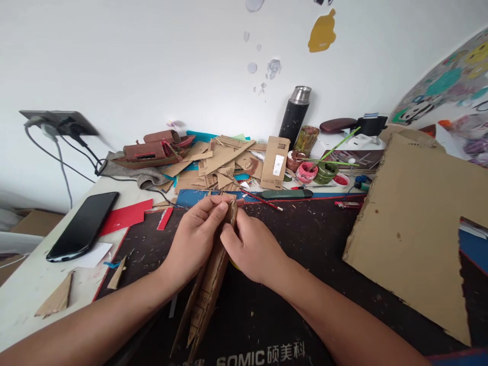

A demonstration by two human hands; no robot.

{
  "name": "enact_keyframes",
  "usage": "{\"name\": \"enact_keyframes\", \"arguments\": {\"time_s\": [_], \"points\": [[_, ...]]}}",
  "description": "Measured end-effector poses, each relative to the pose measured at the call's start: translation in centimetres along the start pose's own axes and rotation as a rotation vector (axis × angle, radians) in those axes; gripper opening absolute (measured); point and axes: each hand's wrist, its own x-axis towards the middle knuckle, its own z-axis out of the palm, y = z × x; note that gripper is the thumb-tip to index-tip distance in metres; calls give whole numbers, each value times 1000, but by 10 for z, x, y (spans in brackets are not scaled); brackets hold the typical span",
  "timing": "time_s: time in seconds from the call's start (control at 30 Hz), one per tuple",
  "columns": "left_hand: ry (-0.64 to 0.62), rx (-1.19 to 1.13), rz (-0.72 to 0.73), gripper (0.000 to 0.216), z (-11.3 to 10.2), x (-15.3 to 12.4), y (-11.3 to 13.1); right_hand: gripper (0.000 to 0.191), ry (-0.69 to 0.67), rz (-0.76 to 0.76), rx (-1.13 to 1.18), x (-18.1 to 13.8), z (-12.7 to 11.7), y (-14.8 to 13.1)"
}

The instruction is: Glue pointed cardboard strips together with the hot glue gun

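Note:
Both hands meet at the far end of a long, narrow folded cardboard piece (208,292), which stretches back toward me over the dark mat. My left hand (196,236) pinches its far tip from the left, thumb on top. From the right, my right hand (251,241) grips the same end, fingers curled around the edge. The cardboard forms a trough with raised sides, and printing shows on its inner face. A yellow bit under my right hand is mostly hidden.
Cardboard scraps (224,162), a brown model boat (156,150), paint jars (307,173) and a black thermos (295,114) line the wall. A green utility knife (285,194) lies before them. A phone (84,226) rests at left; a large cardboard sheet (423,223) covers the right.

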Motion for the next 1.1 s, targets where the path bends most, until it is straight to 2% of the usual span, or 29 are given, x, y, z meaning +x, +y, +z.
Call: {"name": "enact_keyframes", "arguments": {"time_s": [0.33,0.73,1.1], "points": [[38,-137,-55,26,5,-2,3,15,10,-28,27,-1,-1,-3],[75,-78,-55,39,3,-5,0,13,71,-23,66,0,4,-3],[80,-159,-110,40,6,-5,3,15,77,-14,35,0,6,-3]]}}
